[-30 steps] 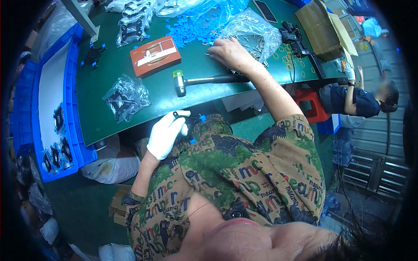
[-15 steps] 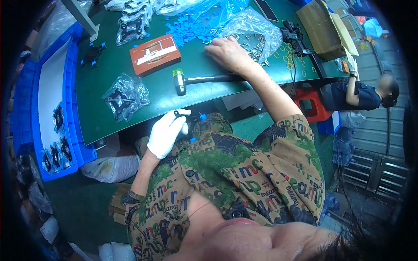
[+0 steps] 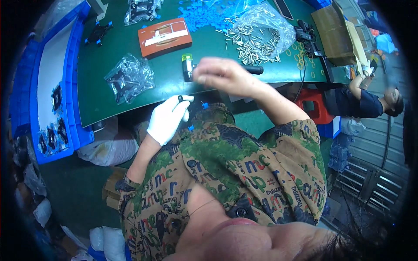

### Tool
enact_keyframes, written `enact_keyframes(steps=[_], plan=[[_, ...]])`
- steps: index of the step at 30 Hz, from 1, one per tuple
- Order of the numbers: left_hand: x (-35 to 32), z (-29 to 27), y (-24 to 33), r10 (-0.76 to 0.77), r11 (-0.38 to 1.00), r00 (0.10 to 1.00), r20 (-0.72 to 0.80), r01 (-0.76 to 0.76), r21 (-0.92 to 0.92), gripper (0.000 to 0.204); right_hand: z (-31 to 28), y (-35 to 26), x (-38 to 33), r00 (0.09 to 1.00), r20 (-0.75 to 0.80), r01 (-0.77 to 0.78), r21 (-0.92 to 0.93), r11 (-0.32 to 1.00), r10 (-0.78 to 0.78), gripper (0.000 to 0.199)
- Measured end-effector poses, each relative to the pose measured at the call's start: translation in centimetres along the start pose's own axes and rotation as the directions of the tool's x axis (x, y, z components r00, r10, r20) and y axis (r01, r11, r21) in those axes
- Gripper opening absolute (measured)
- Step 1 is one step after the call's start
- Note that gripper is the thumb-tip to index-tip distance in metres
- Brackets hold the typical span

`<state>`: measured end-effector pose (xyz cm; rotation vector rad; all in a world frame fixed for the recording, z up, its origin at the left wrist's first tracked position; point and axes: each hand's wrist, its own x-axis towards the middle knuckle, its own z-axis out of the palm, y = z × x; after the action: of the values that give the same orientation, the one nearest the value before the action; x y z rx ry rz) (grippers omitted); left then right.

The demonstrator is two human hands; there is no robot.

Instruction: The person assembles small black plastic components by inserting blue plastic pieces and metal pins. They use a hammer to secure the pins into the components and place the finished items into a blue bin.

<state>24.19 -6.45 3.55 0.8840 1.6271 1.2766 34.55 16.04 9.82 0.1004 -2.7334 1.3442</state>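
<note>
My left hand (image 3: pixel 169 116), in a white glove, is at the table's near edge, its fingers closed on a black plastic bracket with blue tips (image 3: pixel 205 105). Most of that bracket is lost against my dark clothing. My bare right hand (image 3: pixel 226 76) hangs over the handle of a mallet (image 3: pixel 187 67) with a yellow-green face. Its fingers are bent together and pointing left; anything between them is too small or hidden. Beyond it, metal pins (image 3: pixel 257 43) lie spilled from a clear plastic bag (image 3: pixel 278 26).
A red-brown box (image 3: pixel 164 38) and a bagged black bracket (image 3: pixel 126 80) lie left on the green table (image 3: pixel 93 87). Small blue pieces (image 3: pixel 204 15) are heaped at the back. A blue tray (image 3: pixel 72 100) stands left; a cardboard box (image 3: pixel 333 32) and a co-worker (image 3: pixel 361 98) are right.
My right hand has left the metal pins and come left and nearer, over the mallet. My left hand keeps hold of the bracket. The whole view has shifted slightly.
</note>
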Motion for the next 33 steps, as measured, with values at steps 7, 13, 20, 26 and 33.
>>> enact_keyframes(steps=[7,13,20,26,33], plan=[[0.2,-0.2,-0.3,0.106,0.972,0.994,-0.032,-0.097,0.213,0.022,4.0,-0.7,-0.6,0.996,0.041,0.075,0.007,0.997,-0.075,0.012],[0.2,-0.2,-1.5,0.186,0.951,0.982,-0.029,-0.172,0.256,0.022,5.5,-1.4,-0.3,0.994,-0.059,0.091,-0.052,0.994,-0.094,0.012],[-0.2,0.1,-1.0,-0.036,0.999,0.999,-0.022,0.035,-0.039,0.024,5.8,-1.0,-0.5,0.988,-0.106,0.104,-0.049,0.993,-0.109,0.012],[0.1,0.0,-1.4,-0.069,0.99,0.998,-0.011,0.067,-0.12,0.026,5.5,-1.2,-1.1,0.997,-0.054,0.051,0.04,0.998,-0.049,0.011],[-0.1,0.1,-1.8,-0.016,0.998,1.0,-0.02,0.014,-0.068,0.025,6.1,-1.1,-1.0,0.995,-0.08,0.051,-0.012,0.999,-0.052,0.011]])
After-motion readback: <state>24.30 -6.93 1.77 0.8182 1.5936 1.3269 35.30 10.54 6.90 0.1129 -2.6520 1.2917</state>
